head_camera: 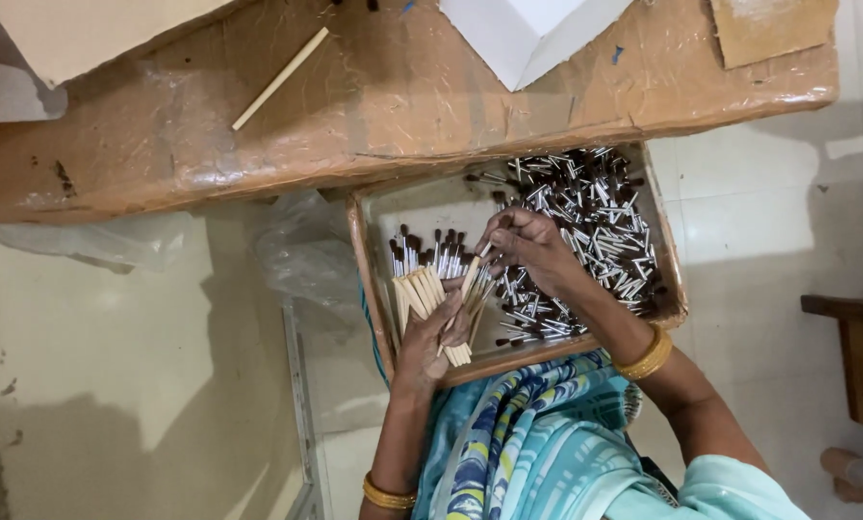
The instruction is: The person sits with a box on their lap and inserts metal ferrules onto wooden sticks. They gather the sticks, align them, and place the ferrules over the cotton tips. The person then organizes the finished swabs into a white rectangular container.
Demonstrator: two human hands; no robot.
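Note:
My left hand (434, 337) grips a fanned bundle of small brushes (429, 279) with pale wooden handles, silver ferrules and dark tips pointing away from me. My right hand (530, 248) pinches one more brush (476, 267) by its handle and holds it against the right side of that bundle. Both hands hover over a shallow cardboard tray (369, 279) on my lap. A heap of loose brushes (590, 231) fills the tray's right half. Gold bangles sit on both wrists.
A cardboard-covered table (402, 96) wrapped in clear plastic stands beyond the tray, with a loose pale stick (279, 79), a white box (528, 34) and cardboard pieces on it. Crumpled plastic (301, 246) lies left of the tray. A wooden stool (860, 347) is at the right.

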